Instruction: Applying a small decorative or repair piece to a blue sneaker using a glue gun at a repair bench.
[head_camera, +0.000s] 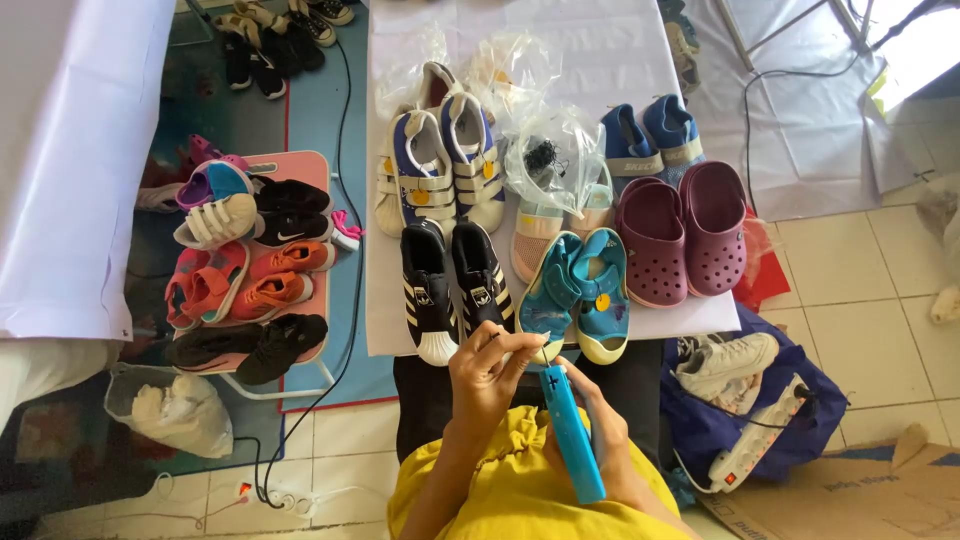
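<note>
My right hand (592, 420) grips a slim blue stick-shaped device (572, 435), held upright over my lap. My left hand (490, 375) pinches its top end, right by the heel of the teal pair of sandals (580, 290) at the near edge of the white-covered table (600, 50). To the left of the sandals stand black shoes with white stripes (450, 285). Behind them are white and blue strap sneakers (440, 165), pale pink shoes under a clear plastic bag (550, 150), blue slip-ons (650, 135) and maroon clogs (685, 235).
A pink stool (310, 165) at the left carries several small pairs in orange, black and white. More shoes lie on the floor at the back left. A blue bag (720, 420) with white sneakers and a power strip (765, 435) sits at my right, with cardboard (860, 495) beyond.
</note>
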